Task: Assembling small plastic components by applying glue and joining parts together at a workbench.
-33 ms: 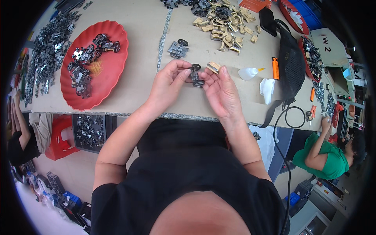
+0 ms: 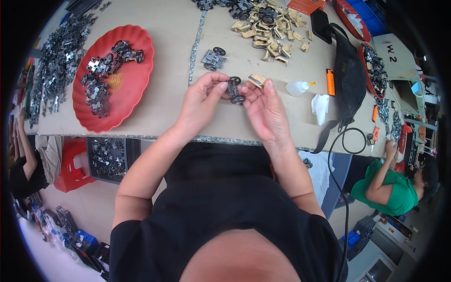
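Observation:
Between the thumb and fingers of my left hand (image 2: pixel 203 99) is a small grey wheeled toy chassis (image 2: pixel 233 89) with black wheels. My right hand (image 2: pixel 267 109), palm turned up, pinches a tan plastic toy part (image 2: pixel 256 81) with a dark lower edge. Its other fingertips reach close to the chassis; whether they touch it I cannot tell. The chassis and the tan part are apart, side by side. Just beyond my left hand, another grey wheeled chassis (image 2: pixel 213 59) lies on the table.
Left stands a red scalloped plate (image 2: pixel 141 89) with several wheeled chassis, beside a heap of grey parts (image 2: pixel 58 61). Tan parts (image 2: pixel 272 35) are piled at the back. A white dropper bottle (image 2: pixel 297 88), orange lighter (image 2: pixel 330 82) and black bag (image 2: pixel 350 80) lie right. A person in green (image 2: pixel 390 188) sits farther right.

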`<state>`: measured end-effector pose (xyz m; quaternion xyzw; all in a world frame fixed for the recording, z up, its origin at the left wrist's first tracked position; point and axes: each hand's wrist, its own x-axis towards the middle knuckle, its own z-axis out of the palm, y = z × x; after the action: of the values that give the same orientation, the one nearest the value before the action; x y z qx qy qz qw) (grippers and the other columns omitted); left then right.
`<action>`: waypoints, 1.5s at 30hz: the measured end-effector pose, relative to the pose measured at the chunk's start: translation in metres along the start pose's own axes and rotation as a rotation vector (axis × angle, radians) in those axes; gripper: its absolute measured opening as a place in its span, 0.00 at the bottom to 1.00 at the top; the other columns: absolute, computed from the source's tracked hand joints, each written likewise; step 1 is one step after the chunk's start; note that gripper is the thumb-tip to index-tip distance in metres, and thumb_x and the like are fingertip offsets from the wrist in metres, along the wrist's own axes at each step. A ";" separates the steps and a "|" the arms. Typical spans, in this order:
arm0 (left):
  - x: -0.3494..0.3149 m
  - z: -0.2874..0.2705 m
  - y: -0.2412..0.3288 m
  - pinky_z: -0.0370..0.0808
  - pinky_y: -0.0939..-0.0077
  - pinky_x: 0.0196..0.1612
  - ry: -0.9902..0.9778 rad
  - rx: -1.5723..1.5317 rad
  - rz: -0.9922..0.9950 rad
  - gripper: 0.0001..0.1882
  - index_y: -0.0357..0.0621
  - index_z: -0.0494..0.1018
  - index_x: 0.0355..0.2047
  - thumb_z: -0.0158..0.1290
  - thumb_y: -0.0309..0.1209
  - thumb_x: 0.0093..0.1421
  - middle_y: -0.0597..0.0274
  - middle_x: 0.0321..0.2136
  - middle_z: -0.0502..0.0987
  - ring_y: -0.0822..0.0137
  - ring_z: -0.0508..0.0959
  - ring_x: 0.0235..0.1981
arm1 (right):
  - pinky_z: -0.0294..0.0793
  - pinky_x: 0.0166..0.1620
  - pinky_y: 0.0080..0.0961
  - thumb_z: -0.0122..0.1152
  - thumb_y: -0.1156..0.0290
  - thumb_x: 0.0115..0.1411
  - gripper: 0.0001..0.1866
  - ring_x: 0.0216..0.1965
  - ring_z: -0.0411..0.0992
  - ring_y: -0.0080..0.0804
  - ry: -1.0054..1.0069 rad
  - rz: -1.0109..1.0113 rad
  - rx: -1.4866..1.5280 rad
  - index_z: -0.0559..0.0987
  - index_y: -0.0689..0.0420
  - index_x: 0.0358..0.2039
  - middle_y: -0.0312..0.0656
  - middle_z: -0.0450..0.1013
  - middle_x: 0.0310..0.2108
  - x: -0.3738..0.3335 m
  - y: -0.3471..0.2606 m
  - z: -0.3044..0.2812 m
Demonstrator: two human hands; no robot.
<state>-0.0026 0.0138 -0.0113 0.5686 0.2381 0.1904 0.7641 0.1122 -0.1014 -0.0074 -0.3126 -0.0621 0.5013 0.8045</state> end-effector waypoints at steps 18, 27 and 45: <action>-0.016 -0.001 0.009 0.72 0.78 0.46 -0.087 0.003 0.168 0.17 0.37 0.68 0.45 0.54 0.19 0.54 0.61 0.43 0.67 0.70 0.73 0.43 | 0.71 0.37 0.17 0.59 0.79 0.52 0.20 0.32 0.70 0.21 -0.184 0.058 -0.438 0.69 0.62 0.47 0.38 0.70 0.36 -0.004 -0.025 -0.005; -0.017 0.005 0.011 0.73 0.74 0.50 -0.081 0.101 0.268 0.17 0.37 0.67 0.45 0.52 0.16 0.53 0.58 0.46 0.63 0.66 0.73 0.45 | 0.71 0.38 0.17 0.59 0.80 0.53 0.20 0.36 0.70 0.22 -0.212 0.163 -0.422 0.69 0.63 0.48 0.38 0.71 0.37 -0.002 -0.024 -0.013; -0.022 0.007 0.007 0.74 0.75 0.49 -0.024 0.063 0.194 0.17 0.35 0.68 0.44 0.52 0.15 0.52 0.59 0.44 0.64 0.66 0.73 0.45 | 0.68 0.39 0.18 0.57 0.75 0.57 0.14 0.36 0.69 0.20 -0.054 0.200 -0.348 0.71 0.62 0.44 0.38 0.72 0.37 -0.010 -0.011 -0.009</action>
<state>-0.0164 -0.0023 0.0008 0.6149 0.1787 0.2491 0.7266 0.1198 -0.1171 -0.0062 -0.4379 -0.1379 0.5686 0.6826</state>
